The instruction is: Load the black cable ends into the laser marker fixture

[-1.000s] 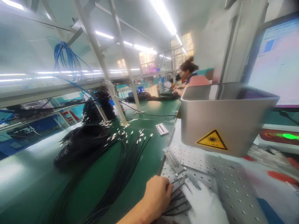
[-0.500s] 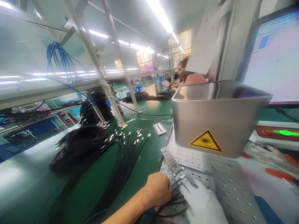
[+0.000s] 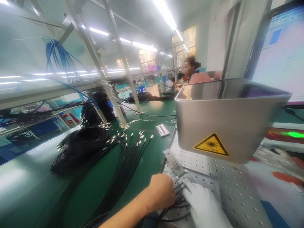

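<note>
My left hand (image 3: pixel 162 191), bare, is closed in a fist at the edge of the perforated metal plate, with black cables (image 3: pixel 179 193) running out beside its fingers. Close to it on the right, my right hand (image 3: pixel 201 201) wears a white glove. Its forefinger and thumb are closed at a small silver cable connector, mostly covered by the fingertips, against a metal fixture (image 3: pixel 174 163) on the plate. More black cable loops lie below, between the two hands.
A metal box (image 3: pixel 220 123) with a yellow laser warning label overhangs the perforated plate (image 3: pixel 234 186). Left, a cable bundle (image 3: pixel 123 167) and a cable coil (image 3: pixel 80 145) lie on the green table (image 3: pixel 144 161). A monitor (image 3: pixel 281 57) stands right; a person (image 3: pixel 192 69) sits behind.
My right fingertips have settled lower over the connector, covering more of it. My left hand stays almost in place. The view has shifted slightly, showing more of the person behind the box.
</note>
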